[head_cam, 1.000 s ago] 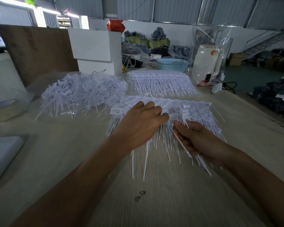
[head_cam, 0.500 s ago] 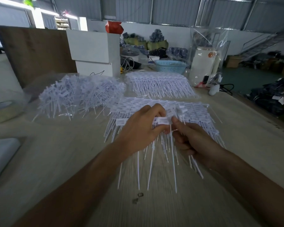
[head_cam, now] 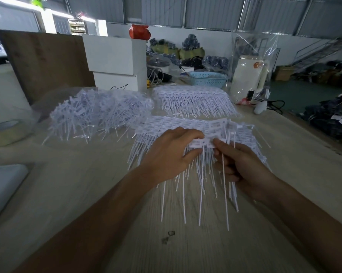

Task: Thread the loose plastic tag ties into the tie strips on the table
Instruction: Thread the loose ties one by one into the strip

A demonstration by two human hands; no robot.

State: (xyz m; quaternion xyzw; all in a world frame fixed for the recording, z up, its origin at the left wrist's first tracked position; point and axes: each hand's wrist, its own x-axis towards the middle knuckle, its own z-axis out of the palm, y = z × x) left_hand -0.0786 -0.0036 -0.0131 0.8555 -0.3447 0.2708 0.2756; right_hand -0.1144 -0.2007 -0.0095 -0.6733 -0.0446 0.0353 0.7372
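Nearest the front edge of the bench, two bare forearms reach in over the wood. The left hand has its fingers curled over the top of a short strip, gripping it just above the pile. The right hand meets it from the other side, thumb and forefinger pinching the strip's end, with a single thin tie running down across its fingers; its other fingers are curled under.

As I read it, the threading step is in hand: one tie is being fed into a slot of that strip. The next move would call for keeping the strip steady and pulling the tail through without snagging the many tails hanging below.

The held strip sits between the two hands, touching both, right over the stack of strips in the middle of the bench. Toward the far left lies the heap of loose ties. Another stack lies near the far edge, with a blue basket beyond it.
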